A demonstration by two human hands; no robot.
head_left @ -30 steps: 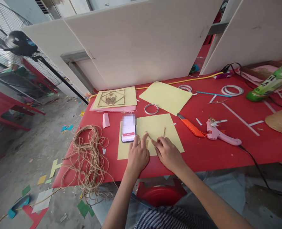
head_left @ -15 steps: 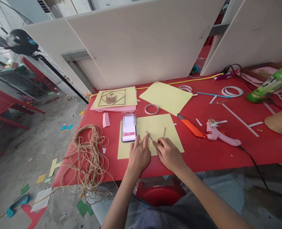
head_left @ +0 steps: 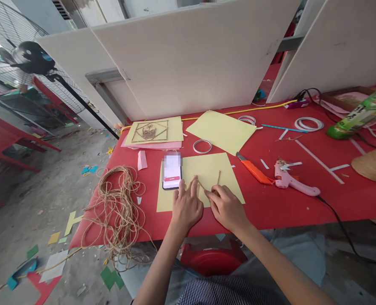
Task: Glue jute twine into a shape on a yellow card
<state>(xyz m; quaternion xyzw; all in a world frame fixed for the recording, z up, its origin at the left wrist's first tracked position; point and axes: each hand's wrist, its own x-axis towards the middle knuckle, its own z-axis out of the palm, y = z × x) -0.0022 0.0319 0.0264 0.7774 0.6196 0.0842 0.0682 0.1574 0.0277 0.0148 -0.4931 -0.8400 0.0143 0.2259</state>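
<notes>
A short piece of twine (head_left: 201,185) lies on the yellow sheet (head_left: 168,204) between my hands. My left hand (head_left: 187,206) rests on the sheet with its fingers apart, one fingertip at the twine's upper end. My right hand (head_left: 227,206) pinches the twine's lower end between thumb and fingers. Part of the same or another twine piece (head_left: 218,176) stands out above my right hand. A lit phone (head_left: 172,171) lies on the sheet's left side, touching or close to my left fingers.
Loose twine (head_left: 119,207) is heaped at the left. Behind are a sheet with a twine design (head_left: 175,129), another yellow sheet (head_left: 219,127) and a white ring (head_left: 202,146). An orange cutter (head_left: 254,170), pink glue gun (head_left: 297,184) and green bottle (head_left: 359,114) lie at the right.
My right hand has shifted very slightly down and right, and more of the twine between my hands shows. My left hand stays almost in place.
</notes>
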